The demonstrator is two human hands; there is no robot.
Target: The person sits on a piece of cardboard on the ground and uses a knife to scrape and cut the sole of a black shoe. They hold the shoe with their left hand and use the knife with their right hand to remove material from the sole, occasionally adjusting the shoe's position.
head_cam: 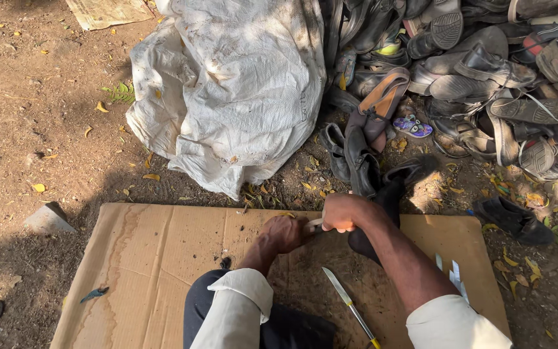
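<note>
My left hand is closed in a fist low over the brown cardboard sheet. My right hand is closed just beside it, almost touching. A short pale handle-like piece shows between the two hands, and both seem to grip it. A black shoe lies under my right wrist and forearm, partly hidden. What my left hand holds beyond the pale piece is hidden. A long knife with a yellow handle end lies loose on the cardboard between my arms.
A big white woven sack stands behind the cardboard. A heap of worn shoes and sandals fills the upper right. Another black shoe lies on the dirt at right. A grey stone sits at left. White scraps rest on the cardboard.
</note>
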